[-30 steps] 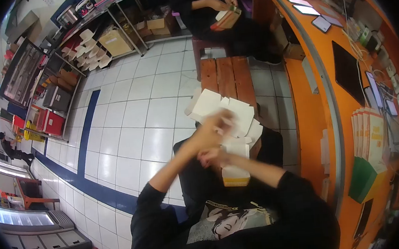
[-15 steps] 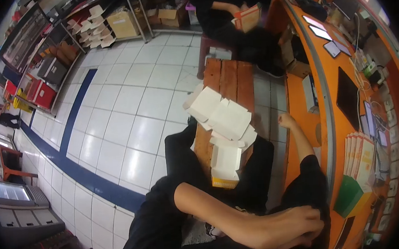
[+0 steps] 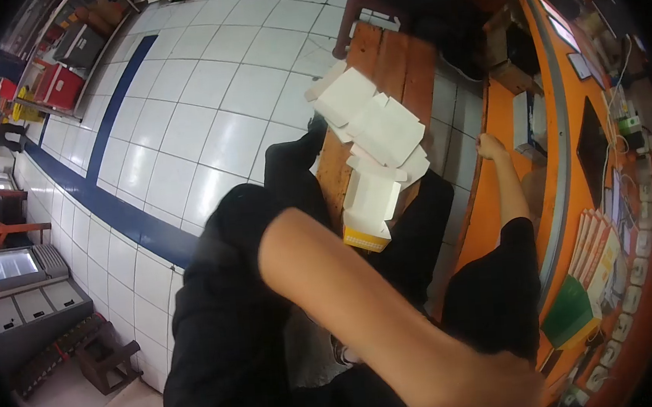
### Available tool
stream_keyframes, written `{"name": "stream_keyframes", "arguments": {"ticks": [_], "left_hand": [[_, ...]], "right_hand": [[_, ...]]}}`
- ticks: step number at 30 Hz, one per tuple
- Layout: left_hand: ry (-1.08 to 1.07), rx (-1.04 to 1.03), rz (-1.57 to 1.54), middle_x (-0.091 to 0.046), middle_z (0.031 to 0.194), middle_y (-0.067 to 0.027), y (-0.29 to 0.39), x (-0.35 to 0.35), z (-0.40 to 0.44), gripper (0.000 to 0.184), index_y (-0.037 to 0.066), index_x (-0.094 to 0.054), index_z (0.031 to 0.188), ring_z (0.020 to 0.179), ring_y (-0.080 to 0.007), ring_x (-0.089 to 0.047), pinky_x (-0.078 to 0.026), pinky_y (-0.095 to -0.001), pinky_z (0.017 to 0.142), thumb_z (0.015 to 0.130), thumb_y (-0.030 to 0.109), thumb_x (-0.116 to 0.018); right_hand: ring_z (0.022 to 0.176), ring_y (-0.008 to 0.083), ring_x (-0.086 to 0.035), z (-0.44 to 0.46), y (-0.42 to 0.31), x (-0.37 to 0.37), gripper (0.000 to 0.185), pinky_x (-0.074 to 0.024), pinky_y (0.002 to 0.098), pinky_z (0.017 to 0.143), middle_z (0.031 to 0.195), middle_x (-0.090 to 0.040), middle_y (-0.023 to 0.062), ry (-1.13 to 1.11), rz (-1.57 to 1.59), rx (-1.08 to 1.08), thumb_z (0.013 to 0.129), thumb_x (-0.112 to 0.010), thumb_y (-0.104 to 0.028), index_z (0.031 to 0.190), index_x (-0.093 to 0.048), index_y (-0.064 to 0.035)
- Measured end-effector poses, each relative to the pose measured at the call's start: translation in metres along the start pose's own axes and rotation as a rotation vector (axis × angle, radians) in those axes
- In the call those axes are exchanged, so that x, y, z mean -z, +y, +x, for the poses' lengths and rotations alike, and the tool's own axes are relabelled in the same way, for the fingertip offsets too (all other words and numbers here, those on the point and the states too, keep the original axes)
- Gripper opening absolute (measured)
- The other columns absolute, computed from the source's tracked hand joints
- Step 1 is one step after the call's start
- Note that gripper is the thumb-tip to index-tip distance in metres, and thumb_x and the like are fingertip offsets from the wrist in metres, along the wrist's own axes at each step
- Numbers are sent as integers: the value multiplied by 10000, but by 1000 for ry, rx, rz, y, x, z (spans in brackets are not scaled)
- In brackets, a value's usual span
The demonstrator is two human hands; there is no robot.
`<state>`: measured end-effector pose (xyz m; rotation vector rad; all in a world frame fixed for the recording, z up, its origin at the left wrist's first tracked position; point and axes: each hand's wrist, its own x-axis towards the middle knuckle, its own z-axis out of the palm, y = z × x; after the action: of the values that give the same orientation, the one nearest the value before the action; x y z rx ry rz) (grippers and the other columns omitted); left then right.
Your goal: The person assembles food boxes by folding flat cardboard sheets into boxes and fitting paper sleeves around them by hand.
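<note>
My left arm crosses in front of my body, and my left hand (image 3: 493,385) is at the lower right beside my right sleeve. It is smeared and its fingers are hidden. My right hand (image 3: 491,147) is closed in a loose fist by the orange counter's lower shelf, with nothing visible in it. Between my legs, open white cardboard boxes (image 3: 387,131) lie overlapping on a wooden bench (image 3: 387,53). The nearest box (image 3: 367,215) has a yellow outer side and an open lid. Neither hand touches the boxes.
At right, the orange counter (image 3: 557,177) carries a stack of folded cartons (image 3: 594,247), a green carton piece (image 3: 568,311), phones and cables. Another person in dark clothes (image 3: 434,23) sits beyond the bench. A red cooler box (image 3: 59,88) stands on the left rack.
The view has tilted down and shifted, so the boxes appear higher. My left hand has moved lower and its fingers no longer show. My right hand stays in a fist near the shelf.
</note>
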<state>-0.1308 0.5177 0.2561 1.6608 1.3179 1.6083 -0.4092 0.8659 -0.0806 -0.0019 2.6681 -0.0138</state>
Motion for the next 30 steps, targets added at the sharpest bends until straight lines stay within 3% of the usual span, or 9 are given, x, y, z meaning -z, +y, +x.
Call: {"name": "stream_keyframes", "arguments": {"ticks": [6, 10, 15, 17, 21, 23, 27, 29, 30], "left_hand": [[-69, -219, -87, -534, 952, -192, -12, -39, 3, 273, -39, -522, 958, 897, -313, -562, -463, -379, 760, 824, 180, -613], [-124, -311, -268, -524, 956, -194, -32, -35, -19, 284, -39, -513, 963, 883, -311, -558, -462, -385, 747, 811, 173, -625], [50, -176, -135, -530, 919, -208, -78, -19, -48, 290, -55, -487, 970, 839, -281, -557, -458, -376, 707, 782, 96, -649], [90, -389, -278, -522, 933, -193, -86, -21, -45, 318, -45, -492, 1043, 766, -289, -563, -462, -385, 648, 825, 142, -628], [-330, 27, -800, -518, 680, -120, -107, -13, -51, 279, -6, -522, 952, 643, -269, -527, -422, -344, 594, 937, 272, -499], [-297, -40, -807, -555, 658, -77, -126, -29, -39, 319, 6, -524, 909, 623, -195, -570, -430, -316, 576, 956, 313, -455], [-9, 205, -630, -600, 829, -63, -197, -20, -33, 274, 27, -511, 976, 781, -154, -586, -497, -307, 724, 971, 285, -418], [559, 250, -918, -599, 1012, -80, -252, -28, -29, 259, 32, -473, 1102, 920, -152, -583, -497, -321, 816, 960, 248, -454], [570, 246, -910, -599, 1012, -80, -252, -32, -24, 259, 32, -473, 1102, 920, -152, -583, -497, -321, 816, 960, 248, -454]], "right_hand": [[794, 302, -635, 23, -8, -11, 189, -493, 411, 731, 864, -642, 180, 14, -166, 75, 813, -567, -118, 940, -601, 18], [947, 329, -608, 11, -29, 28, 245, -481, 433, 817, 987, -638, 186, -40, 83, 22, 806, -572, -170, 1006, -624, -38], [1013, 334, -587, 15, -30, 77, 253, -482, 435, 833, 1086, -610, 168, 1, -70, 35, 808, -590, -182, 1023, -616, -50], [1029, 341, -579, 34, -25, 90, 252, -482, 435, 846, 1106, -601, 168, 47, -182, 68, 812, -590, -186, 1029, -614, -60], [1029, 337, -580, 6, -65, 148, 265, -479, 434, 849, 1108, -599, 171, 175, -210, 97, 816, -599, -204, 1038, -613, -61], [978, 325, -594, 12, -66, 161, 226, -477, 432, 824, 1044, -615, 170, 231, -179, 140, 811, -585, -184, 1000, -609, -61], [1008, 331, -592, 25, -72, 180, 257, -475, 433, 841, 1069, -618, 171, 213, -47, 143, 804, -609, -196, 1023, -619, -61], [1006, 336, -591, 35, -65, 167, 256, -474, 423, 853, 1031, -628, 174, 244, -27, 220, 802, -608, -216, 1008, -629, -64], [1011, 335, -590, 43, -61, 154, 268, -476, 417, 854, 1045, -626, 178, 267, -12, 190, 796, -610, -224, 1002, -633, -54]]}}
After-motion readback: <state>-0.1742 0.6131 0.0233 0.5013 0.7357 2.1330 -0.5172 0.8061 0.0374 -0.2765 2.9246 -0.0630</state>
